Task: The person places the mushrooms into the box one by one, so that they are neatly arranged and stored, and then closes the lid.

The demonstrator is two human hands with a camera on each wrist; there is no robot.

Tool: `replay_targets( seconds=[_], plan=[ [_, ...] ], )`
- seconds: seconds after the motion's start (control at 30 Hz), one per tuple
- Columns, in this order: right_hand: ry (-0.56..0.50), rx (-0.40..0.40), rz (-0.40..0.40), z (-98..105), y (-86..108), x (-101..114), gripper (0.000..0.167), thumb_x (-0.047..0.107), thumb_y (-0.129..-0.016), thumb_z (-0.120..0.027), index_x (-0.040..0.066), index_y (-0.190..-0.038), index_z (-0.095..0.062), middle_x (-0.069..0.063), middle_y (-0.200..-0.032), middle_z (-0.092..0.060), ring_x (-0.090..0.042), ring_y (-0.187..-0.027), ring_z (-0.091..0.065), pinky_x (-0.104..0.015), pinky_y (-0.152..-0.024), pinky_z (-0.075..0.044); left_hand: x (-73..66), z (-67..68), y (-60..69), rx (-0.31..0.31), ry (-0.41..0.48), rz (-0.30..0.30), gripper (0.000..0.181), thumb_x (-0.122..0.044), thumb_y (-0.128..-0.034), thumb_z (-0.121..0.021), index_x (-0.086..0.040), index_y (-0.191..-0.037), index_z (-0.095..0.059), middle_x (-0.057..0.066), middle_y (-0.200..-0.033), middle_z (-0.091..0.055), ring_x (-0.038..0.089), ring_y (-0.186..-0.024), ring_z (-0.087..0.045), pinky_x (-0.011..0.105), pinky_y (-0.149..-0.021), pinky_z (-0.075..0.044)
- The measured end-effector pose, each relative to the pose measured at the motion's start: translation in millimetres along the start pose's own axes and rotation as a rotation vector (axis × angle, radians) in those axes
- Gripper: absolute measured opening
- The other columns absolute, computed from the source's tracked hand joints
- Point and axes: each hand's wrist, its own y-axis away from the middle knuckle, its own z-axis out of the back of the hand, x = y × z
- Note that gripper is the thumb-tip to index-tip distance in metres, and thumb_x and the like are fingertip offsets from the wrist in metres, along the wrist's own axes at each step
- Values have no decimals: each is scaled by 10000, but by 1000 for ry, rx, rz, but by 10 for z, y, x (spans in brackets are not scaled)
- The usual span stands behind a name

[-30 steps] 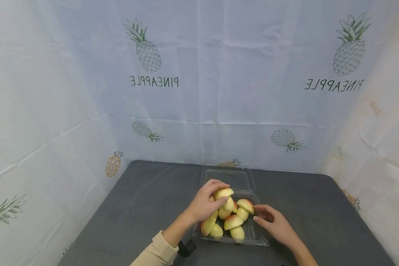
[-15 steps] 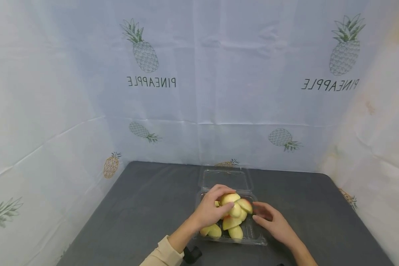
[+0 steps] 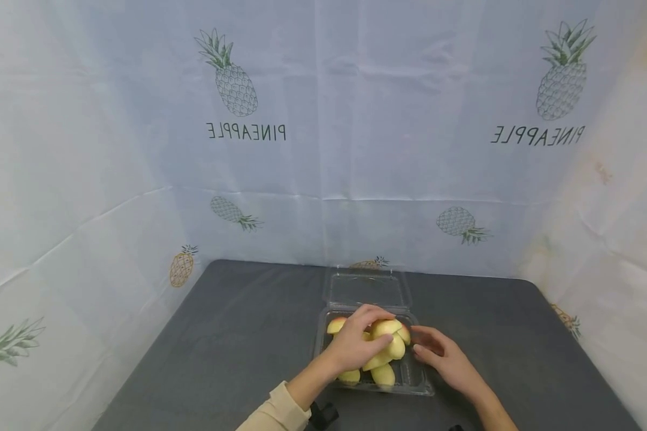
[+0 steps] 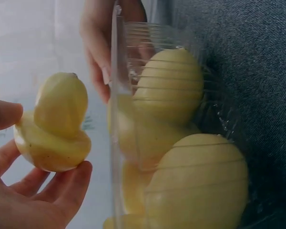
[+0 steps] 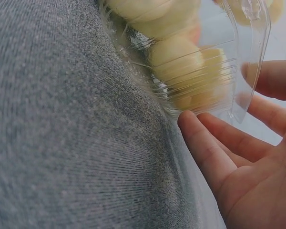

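Note:
In the head view, my left hand holds a yellow mushroom-shaped piece above the clear plastic container. The left wrist view shows thumb and fingertips spread around the rounded cap of this mushroom, its thick stem pointing up in that picture. Several more pale yellow mushrooms with reddish tints lie in the container, partly hidden by the left hand. My right hand is at the container's right side. In the right wrist view, its fairly straight fingers touch the ribbed clear wall.
The container's hinged lid lies folded back toward the far edge of the dark grey table. A white cloth printed with pineapples hangs behind and along both sides.
My left hand has carried the held mushroom rightward and slightly down, across the container toward the right hand. The right hand has stayed nearly still at the container's side.

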Motion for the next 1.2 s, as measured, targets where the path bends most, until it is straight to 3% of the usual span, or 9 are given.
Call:
replay_targets(
  seconds=[0.37,0.57,0.77,1.0,1.2],
  plan=[
    [-7,7,0,16,2,18,522,216,-1050,-588,-25,-1487,-432,-261,-1287,-562,-283,-1083,-666,-304,-855,-581,76,-105,-8,51,-78,-35,348,-258,-1001,-653,-142,-1329,-647,-6,-1293,-557,47,-1036,-550,201,-800,-511],
    [-33,22,21,18,8,26,525,208,-1056,-575,-38,-1492,-417,-276,-1309,-543,-298,-1116,-650,-307,-880,-574,91,-159,-21,102,-138,-8,349,-300,-1015,-635,-202,-1350,-633,-40,-1298,-545,73,-1068,-485,207,-785,-485],
    [-35,33,20,20,4,14,517,224,-1069,-549,-39,-1493,-412,-233,-1280,-566,-239,-1088,-660,-309,-889,-572,95,-225,-38,128,-186,-2,335,-278,-1005,-647,-213,-1334,-642,-42,-1319,-534,41,-1073,-552,202,-826,-505],
    [-29,35,-27,21,6,18,525,281,-1082,-518,3,-1514,-409,-179,-1251,-579,-186,-1070,-647,-305,-898,-564,109,-300,-49,137,-318,-24,356,-301,-1006,-639,-208,-1350,-653,-7,-1366,-499,96,-1170,-556,249,-898,-508],
    [-47,48,-10,28,15,26,541,280,-1088,-502,-24,-1520,-384,-199,-1275,-576,-122,-1076,-643,-310,-911,-561,102,-332,-47,177,-371,-33,374,-313,-1015,-623,-244,-1382,-642,-40,-1278,-487,32,-1020,-518,200,-824,-485]
  ],
)
